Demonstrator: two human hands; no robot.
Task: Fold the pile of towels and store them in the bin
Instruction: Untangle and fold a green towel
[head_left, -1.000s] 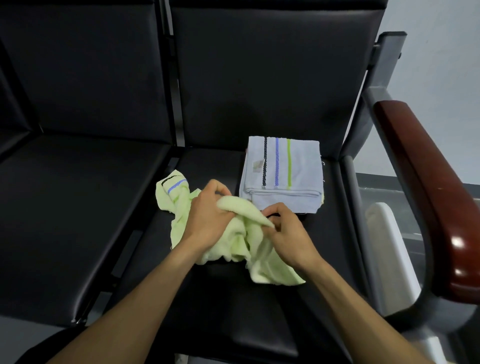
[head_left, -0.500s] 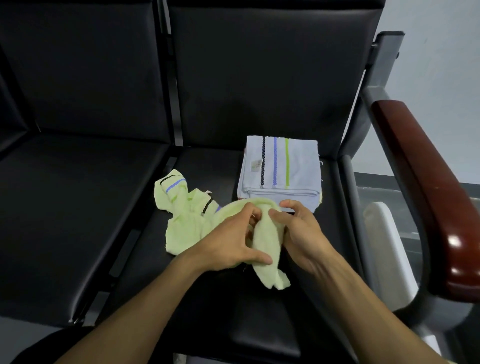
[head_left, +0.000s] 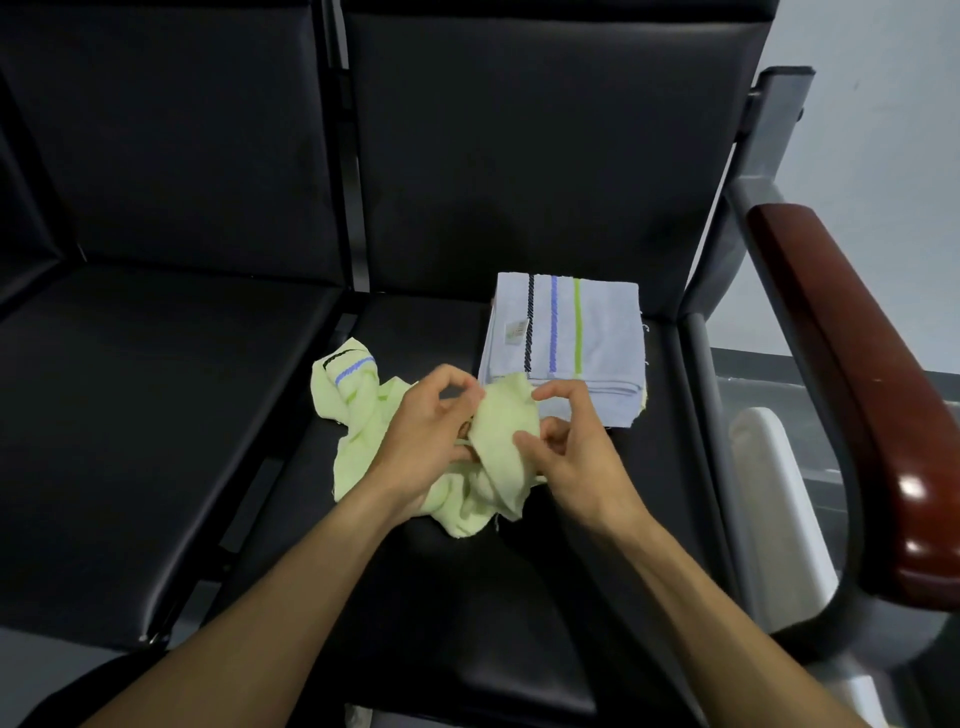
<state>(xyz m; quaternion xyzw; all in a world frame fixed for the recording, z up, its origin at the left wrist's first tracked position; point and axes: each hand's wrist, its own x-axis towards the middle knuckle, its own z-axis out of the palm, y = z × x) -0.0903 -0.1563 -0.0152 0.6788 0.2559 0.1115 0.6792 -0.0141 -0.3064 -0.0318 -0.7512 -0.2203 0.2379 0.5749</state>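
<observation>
**Towel Handling Status: Black Bench Seat**

Black padded bench seating (head_left: 519, 597) fills the view, with a pale wall behind its right end. All positions below are given relative to the folded towel.

1. Folded towel (head_left: 563, 343): pale blue-white, with black, blue and green stripes and a small label near the black stripe. It lies flat on the seat cushion, close to the backrest, squared into a neat rectangle.
2. Green towel (head_left: 504, 441): light green and crumpled, it lies on the same cushion just in front and to the left of the folded towel. One striped corner points away to the left. A raised fold overlaps the folded towel's near edge.
3. Left hand (head_left: 426, 431): positioned in front-left of the folded towel, fingers curled, gripping the bunched green cloth.
4. Right hand (head_left: 571, 447): positioned directly in front of the folded towel, thumb and fingertips pinching the raised fold.
5. Wooden armrest (head_left: 857, 389): dark red-brown, on a grey metal frame, well to the right of the folded towel.
</observation>
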